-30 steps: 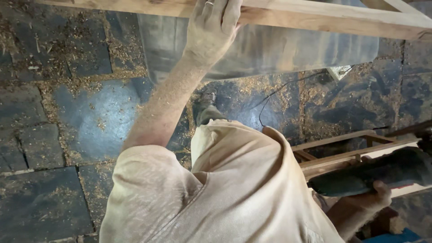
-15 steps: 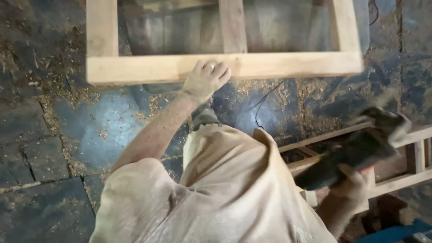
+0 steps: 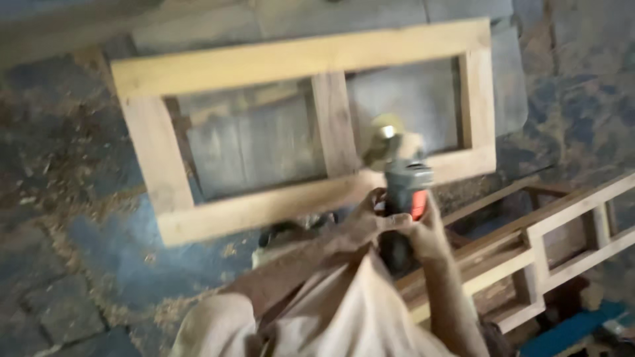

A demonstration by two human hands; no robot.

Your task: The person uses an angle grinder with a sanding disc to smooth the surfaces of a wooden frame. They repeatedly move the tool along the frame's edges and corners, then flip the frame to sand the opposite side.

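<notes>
A pale wooden frame (image 3: 231, 73) with two openings and a middle bar lies flat in front of me. Both my hands grip a dark angle grinder (image 3: 405, 185) with a red patch on its body. My left hand (image 3: 360, 225) wraps the tool from the left and my right hand (image 3: 430, 231) from the right. The grinder's round disc (image 3: 383, 135) hovers over the frame's near rail, close to the middle bar. The picture is blurred by motion.
A second, narrower wooden frame (image 3: 555, 231) with small compartments lies at the right. The dark stone floor (image 3: 86, 251) carries scattered sawdust. My beige trousers (image 3: 344, 317) fill the lower middle. Something blue (image 3: 569, 330) shows at the bottom right corner.
My left hand has left the frame's near rail and joined the right hand on the grinder. The grinder came up from the right to the frame's middle. The view tilted up over the whole frame.
</notes>
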